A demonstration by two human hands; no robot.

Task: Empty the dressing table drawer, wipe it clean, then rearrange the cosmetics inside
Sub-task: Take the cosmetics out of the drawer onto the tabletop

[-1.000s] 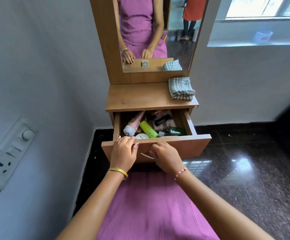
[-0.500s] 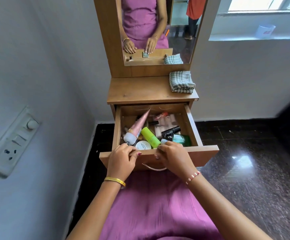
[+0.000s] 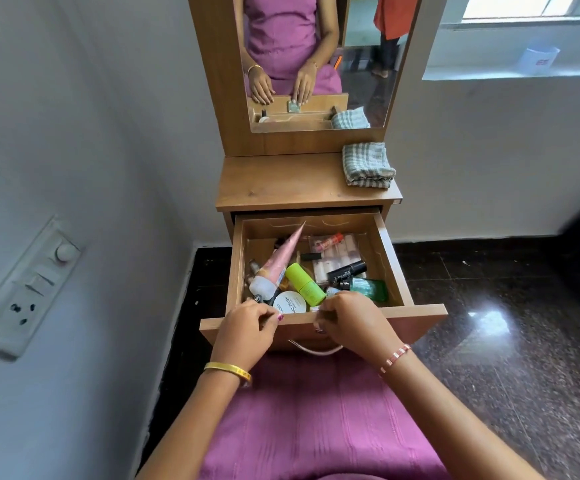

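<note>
The wooden drawer [image 3: 419, 317] of the dressing table stands pulled far out. Inside lie mixed cosmetics: a pink tube [image 3: 279, 260], a lime-green bottle [image 3: 304, 284], a white round jar [image 3: 290, 303], a green glass bottle [image 3: 369, 289], a black tube [image 3: 346, 270], a clear palette [image 3: 337, 251] and a red lip balm [image 3: 330, 240]. My left hand [image 3: 247, 336] and my right hand [image 3: 352, 322] both grip the top edge of the drawer front, fingers curled over it. A folded striped cloth [image 3: 368, 166] rests on the tabletop [image 3: 281, 185] at the right.
A mirror [image 3: 316, 64] rises behind the tabletop and reflects my hands. A switch panel [image 3: 22, 289] is on the left wall. A white cup [image 3: 538, 60] sits on the window ledge. Dark glossy floor [image 3: 506, 341] lies to the right.
Both hands have drawn the drawer further out towards me, so more of the cosmetics inside show. The cloth has not moved.
</note>
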